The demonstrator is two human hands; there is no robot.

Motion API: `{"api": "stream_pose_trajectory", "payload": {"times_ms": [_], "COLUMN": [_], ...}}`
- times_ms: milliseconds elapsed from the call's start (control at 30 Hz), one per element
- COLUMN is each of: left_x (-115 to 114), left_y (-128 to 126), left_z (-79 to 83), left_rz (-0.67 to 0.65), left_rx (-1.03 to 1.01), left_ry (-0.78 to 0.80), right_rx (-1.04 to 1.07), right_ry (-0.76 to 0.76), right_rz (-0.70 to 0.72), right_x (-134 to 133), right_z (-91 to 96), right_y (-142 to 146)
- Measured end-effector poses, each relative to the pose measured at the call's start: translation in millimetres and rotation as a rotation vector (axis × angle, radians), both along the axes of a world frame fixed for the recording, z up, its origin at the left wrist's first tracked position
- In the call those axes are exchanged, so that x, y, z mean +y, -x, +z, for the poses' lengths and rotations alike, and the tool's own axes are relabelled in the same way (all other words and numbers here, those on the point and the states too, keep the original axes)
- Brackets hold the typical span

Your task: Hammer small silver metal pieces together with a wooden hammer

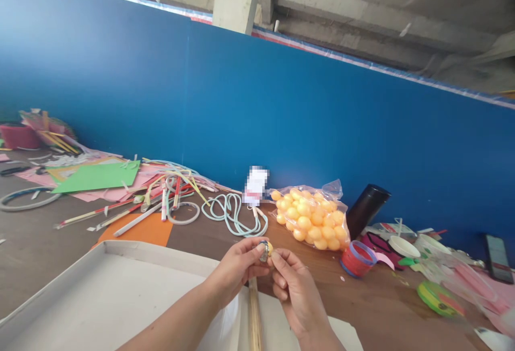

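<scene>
My left hand (pixel 246 258) pinches a small rounded thing (pixel 266 250), silvery and dark on one side and yellow on the other; its exact kind is too small to make out. From the right, the thumb and forefinger of my right hand (pixel 293 281) close on its yellow side. Both hands are raised over the near middle of the table. Below them a wooden stick (pixel 254 316) lies lengthwise over white sheets. To the left is a shallow white box (pixel 161 257), its inside partly covered by my left forearm.
A clear bag of orange balls (pixel 311 217) lies beyond my hands, beside a leaning black cylinder (pixel 368 209) and a red-and-blue tape roll (pixel 357 258). Jump ropes (pixel 237 214), green paper (pixel 98 175) and sticks lie leftward. A blue partition (pixel 281 109) stands behind the table.
</scene>
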State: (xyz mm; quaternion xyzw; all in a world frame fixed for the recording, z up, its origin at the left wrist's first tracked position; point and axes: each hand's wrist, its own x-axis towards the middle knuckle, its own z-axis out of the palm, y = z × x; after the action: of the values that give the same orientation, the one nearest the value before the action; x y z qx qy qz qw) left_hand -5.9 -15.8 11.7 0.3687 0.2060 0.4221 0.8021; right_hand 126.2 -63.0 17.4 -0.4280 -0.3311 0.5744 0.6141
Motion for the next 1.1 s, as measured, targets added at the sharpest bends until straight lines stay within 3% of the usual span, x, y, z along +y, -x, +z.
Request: {"api": "stream_pose_trajectory", "payload": {"times_ms": [1100], "left_x": [-1.9], "left_y": [1.0], "left_z": [1.4], "left_rz": [-0.009], "left_rx": [-0.028], "left_ry": [0.016], "right_rx": [0.04], "right_ry": [-0.005], "right_rz": [0.029], "right_x": [0.1], "right_z": [1.6], "right_y": [0.3]}}
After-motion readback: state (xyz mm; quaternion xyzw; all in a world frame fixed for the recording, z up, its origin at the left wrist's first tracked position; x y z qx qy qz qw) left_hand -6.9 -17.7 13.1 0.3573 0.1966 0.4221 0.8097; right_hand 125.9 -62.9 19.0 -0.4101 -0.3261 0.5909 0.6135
